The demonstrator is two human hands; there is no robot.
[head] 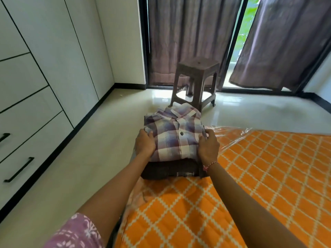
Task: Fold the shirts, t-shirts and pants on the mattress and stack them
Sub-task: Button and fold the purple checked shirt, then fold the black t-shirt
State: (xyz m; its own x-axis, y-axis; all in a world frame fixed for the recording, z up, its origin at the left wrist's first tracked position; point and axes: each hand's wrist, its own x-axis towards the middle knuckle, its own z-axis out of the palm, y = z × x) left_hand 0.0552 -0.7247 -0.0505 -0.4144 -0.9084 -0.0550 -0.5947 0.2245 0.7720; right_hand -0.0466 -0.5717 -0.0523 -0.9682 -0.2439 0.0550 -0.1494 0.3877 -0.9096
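Plaid shirt (176,134), folded, atop dark folded garment (168,170) at orange mattress (250,176) corner, frame centre; left hand (144,143) and right hand (208,147) grip its side edges; brown stool (196,76) behind.

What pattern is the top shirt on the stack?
Purple, maroon and white plaid shirt, head view.

Both forearms are bare. The left arm's short sleeve (77,233) is mauve with a white pattern, possibly floral. A red-and-white thread bracelet (209,165) circles the right wrist.
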